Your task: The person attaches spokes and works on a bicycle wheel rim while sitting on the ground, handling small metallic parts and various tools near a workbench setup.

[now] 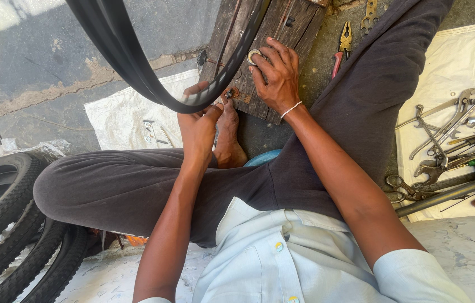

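the step in hand looks like work at the valve spot of the bicycle rim [136, 67]: the left hand [198, 126] has its grip pinched shut on the rim's lower edge, steadying it above the foot [227, 132]. the right hand [277, 76], well clear of the rim, rests on the wooden board [282, 28], fingers closed on a small metal ring [254, 55]; bringing it over would call for keeping the rim steady
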